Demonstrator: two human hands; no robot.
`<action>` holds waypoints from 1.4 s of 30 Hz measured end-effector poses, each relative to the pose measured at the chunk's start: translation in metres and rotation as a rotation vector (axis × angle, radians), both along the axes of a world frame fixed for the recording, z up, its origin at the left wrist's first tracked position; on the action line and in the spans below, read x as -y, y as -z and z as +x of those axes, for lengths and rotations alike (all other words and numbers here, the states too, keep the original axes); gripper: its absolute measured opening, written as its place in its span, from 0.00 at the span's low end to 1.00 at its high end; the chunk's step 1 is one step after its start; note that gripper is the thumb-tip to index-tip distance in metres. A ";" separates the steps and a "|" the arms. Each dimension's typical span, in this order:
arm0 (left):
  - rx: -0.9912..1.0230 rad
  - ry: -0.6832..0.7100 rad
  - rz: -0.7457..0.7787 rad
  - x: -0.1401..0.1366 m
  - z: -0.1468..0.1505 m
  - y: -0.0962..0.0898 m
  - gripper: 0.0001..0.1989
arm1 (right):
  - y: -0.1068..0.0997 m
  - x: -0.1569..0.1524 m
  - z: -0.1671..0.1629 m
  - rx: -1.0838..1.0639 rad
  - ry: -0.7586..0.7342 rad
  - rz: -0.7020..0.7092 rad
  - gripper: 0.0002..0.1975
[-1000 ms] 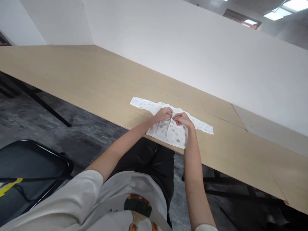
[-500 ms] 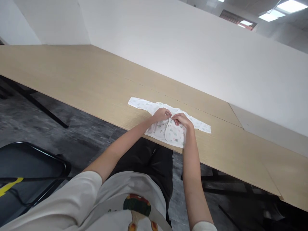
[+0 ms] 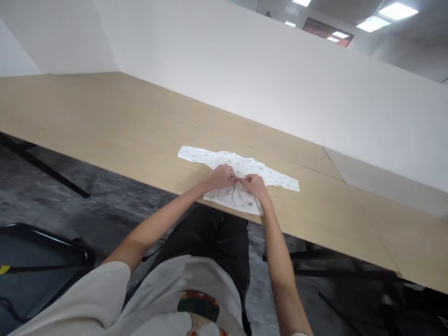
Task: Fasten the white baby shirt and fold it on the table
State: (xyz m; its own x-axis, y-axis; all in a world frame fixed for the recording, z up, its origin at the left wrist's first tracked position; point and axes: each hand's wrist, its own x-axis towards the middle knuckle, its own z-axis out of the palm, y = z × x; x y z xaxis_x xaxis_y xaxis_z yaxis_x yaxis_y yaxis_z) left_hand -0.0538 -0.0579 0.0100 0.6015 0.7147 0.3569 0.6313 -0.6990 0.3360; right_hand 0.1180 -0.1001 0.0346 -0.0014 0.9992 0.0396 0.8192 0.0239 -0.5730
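Observation:
A small white long-sleeved baby shirt (image 3: 242, 164) with a scattered print lies flat at the table's near edge. Its sleeves are spread to both sides and the collar points away from me. Over the middle of its front, my left hand (image 3: 222, 177) is closed, with thumb and finger pinching the cloth at the front opening. Opposite it, my right hand (image 3: 255, 185) pinches the opening's edge too, its fingertips almost meeting the left ones. Whatever fastening lies between the fingertips is too small to make out. Below the hands, the rounded lower edge of the front flap shows.
The long wooden table (image 3: 115, 121) runs across the view, with a white partition (image 3: 224, 70) along its far side. A black chair (image 3: 38, 275) stands at the lower left. Dark metal table legs (image 3: 45, 165) show beneath the table over the grey floor (image 3: 115, 182).
Both hands have moved down the shirt's front, away from the collar, and their fingertips have come closer together. The view has shifted slightly. The shirt still lies flat.

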 end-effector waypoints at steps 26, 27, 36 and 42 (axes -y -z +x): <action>0.447 0.091 -0.486 0.014 0.002 0.010 0.10 | 0.016 0.020 0.007 -0.461 -0.049 -0.097 0.13; 0.460 0.090 -0.497 0.015 0.002 0.009 0.10 | 0.017 0.020 0.007 -0.465 -0.055 -0.095 0.12; 0.540 0.084 -0.586 0.014 0.002 0.009 0.13 | 0.019 0.021 0.005 -0.493 -0.074 -0.076 0.09; 0.493 0.028 -0.537 0.017 0.001 0.009 0.17 | 0.018 0.023 0.001 -0.348 -0.074 0.010 0.10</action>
